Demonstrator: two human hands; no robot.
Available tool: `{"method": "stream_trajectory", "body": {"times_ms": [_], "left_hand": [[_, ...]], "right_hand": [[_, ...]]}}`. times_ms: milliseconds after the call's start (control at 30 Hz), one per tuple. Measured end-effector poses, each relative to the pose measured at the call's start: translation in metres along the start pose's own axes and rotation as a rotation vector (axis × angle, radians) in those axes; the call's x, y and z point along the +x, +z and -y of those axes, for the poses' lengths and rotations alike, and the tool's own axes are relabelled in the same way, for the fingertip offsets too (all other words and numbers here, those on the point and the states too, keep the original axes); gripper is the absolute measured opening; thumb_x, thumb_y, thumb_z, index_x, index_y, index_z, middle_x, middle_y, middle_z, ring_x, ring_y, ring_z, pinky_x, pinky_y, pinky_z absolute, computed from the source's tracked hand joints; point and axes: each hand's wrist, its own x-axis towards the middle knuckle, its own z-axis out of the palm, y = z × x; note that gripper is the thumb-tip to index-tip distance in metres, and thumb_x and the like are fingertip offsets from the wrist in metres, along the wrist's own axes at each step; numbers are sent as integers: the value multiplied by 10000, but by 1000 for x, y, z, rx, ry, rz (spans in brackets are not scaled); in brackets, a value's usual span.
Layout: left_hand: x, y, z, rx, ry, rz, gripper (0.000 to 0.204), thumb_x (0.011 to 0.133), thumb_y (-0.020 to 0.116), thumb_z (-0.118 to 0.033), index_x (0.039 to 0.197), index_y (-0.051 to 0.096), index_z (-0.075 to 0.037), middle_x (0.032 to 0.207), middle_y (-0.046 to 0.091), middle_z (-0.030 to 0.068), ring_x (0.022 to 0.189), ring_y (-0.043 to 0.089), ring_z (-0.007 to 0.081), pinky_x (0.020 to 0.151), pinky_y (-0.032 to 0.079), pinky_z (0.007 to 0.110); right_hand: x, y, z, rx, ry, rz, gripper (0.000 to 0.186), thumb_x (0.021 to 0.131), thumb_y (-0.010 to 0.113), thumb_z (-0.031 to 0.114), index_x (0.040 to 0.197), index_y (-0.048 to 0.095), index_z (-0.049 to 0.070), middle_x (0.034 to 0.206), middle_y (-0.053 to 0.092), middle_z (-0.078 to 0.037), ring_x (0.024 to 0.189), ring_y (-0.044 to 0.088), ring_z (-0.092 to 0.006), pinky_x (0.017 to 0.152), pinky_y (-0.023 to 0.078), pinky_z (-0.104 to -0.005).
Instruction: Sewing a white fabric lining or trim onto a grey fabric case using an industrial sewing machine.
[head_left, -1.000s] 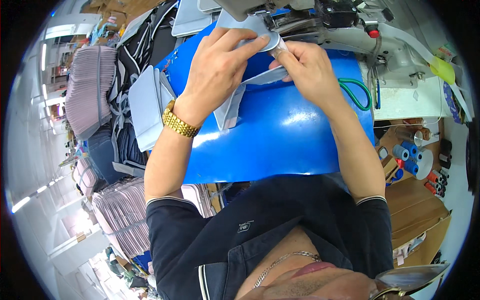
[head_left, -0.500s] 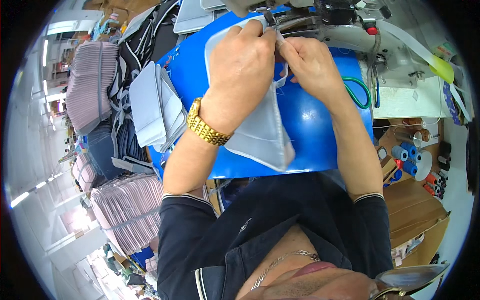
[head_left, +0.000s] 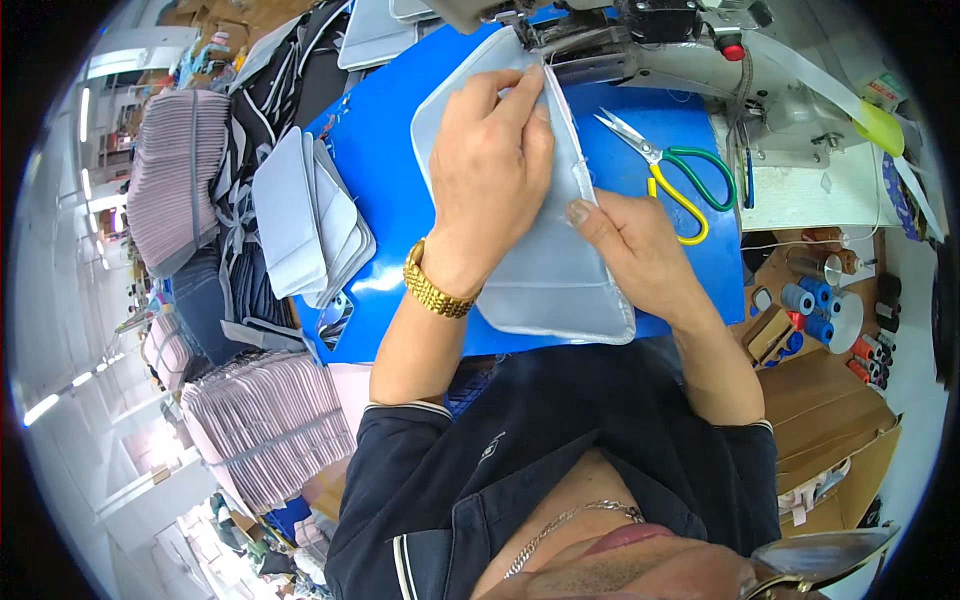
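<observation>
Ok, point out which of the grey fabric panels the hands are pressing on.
The grey panel under the left hand and right hand by the sewing machine, not the loose stack further left.
</observation>
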Motion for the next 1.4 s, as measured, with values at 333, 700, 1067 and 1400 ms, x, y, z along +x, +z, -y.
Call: {"method": "stream_trajectory", "body": {"times_ms": [333, 700, 1067, 1400], "left_hand": [[4, -6, 25, 3, 73, 49, 264, 902, 680, -93, 1147, 767, -48, 1179, 682, 151, 1053, 631, 342, 926, 522, 410], [-149, -33, 86, -1079, -1190, -16, 464, 1014, 709, -249, 1360, 600, 39, 1289, 689, 146, 1177, 653, 213, 1035, 507, 365], [-151, -37, 85, -1179, -1130, -46, 405, 1020, 705, -265, 1283, 637, 35, 1190, 729, 142, 1040, 719, 201, 912, 581, 340], [-142, -48, 76, -1159, -1124, -44, 440, 1020, 693, -276, 1316, 618, 41, 1212, 719, 151, 1051, 716, 201, 921, 580, 339]], "right_hand": [[23, 2, -15, 352, 64, 12, 437, 1083, 561, 345, 859, 635, -24, 649, 519, -24, 641, 470, -103, 583, 411, -328], [35, -27, -5, 161, 24, -37, 385, 1077, 573, 340, 1042, 735, -8, 868, 721, -52, 763, 633, -106, 688, 508, -284], [39, -86, 9, -4, 1, -248, 242, 1011, 687, 233, 1081, 774, 18, 857, 757, -52, 719, 680, -85, 613, 523, -228], [37, -18, -7, 359, -94, 12, 481, 1004, 668, 88, 1456, 552, -28, 894, 678, 14, 775, 590, -19, 696, 481, -195]]}}
